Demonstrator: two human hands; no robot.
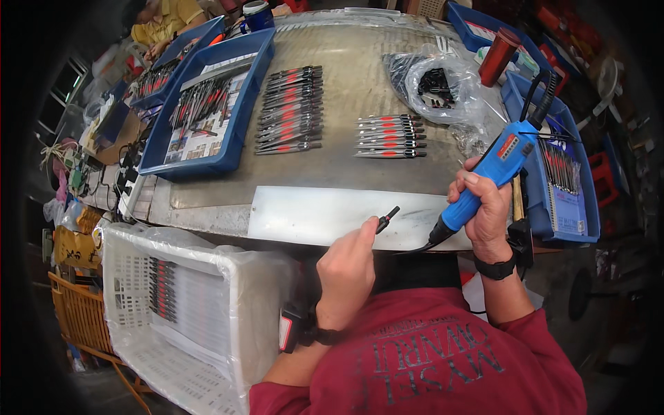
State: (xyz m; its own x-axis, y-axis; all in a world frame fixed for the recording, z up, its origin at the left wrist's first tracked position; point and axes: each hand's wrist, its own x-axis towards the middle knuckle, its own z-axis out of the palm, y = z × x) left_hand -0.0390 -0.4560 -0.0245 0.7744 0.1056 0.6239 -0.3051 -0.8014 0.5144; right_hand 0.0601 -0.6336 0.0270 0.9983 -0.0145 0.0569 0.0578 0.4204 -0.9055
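Note:
My right hand is wrapped around a blue corded power screwdriver, its black nose tilted down to the left over the white board. Between the fingers of my left hand is a slim part with a black end sticking out; the rest of it is covered by the fingers. Beyond the board lie two stacks of slim, pointed grey-and-red pieces with black ends, a longer stack and a shorter stack.
A clear plastic bag of black parts lies at the back right, near a red cylinder. Blue trays flank the table, one left, one right. A lined white basket stands at lower left. Another person sits far left.

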